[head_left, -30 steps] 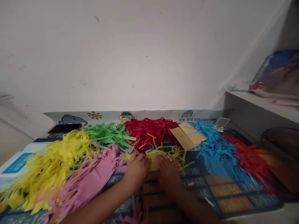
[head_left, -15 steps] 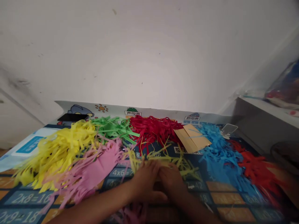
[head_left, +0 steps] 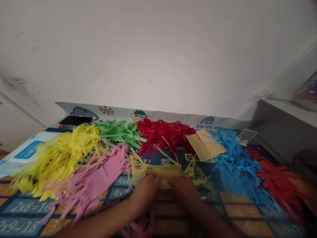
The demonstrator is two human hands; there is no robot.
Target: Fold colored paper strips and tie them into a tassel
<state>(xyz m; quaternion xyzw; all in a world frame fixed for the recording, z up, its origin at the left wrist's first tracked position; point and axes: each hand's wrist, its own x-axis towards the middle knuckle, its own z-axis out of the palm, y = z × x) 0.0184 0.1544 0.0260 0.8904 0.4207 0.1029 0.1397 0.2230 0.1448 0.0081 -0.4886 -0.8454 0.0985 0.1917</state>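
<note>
A pale yellow fringed strip (head_left: 167, 172) of thin paper or cloth lies across the middle of the table, its cut tassels spreading to both sides. My left hand (head_left: 148, 183) has its curled fingers on the strip's near edge. Beside it, my right hand (head_left: 182, 185) grips the same edge, slightly blurred. The thumbs and the part of the strip under the fingers are mostly hidden. Pink fringed material (head_left: 104, 181) lies left of my left hand, and more pink strands (head_left: 138, 228) show beneath my left forearm.
Piles of yellow (head_left: 71, 148), green (head_left: 120, 132), red (head_left: 165, 134) and blue (head_left: 237, 165) fringe ring the hands, with orange-red fringe (head_left: 277, 181) at far right. A tan folded card (head_left: 205, 145) sits between red and blue. A dark phone (head_left: 75, 120) leans at back left, before the wall.
My hands have moved apart sideways, the left one going left, and more of the pale yellow strip shows between them. The view has shifted slightly.
</note>
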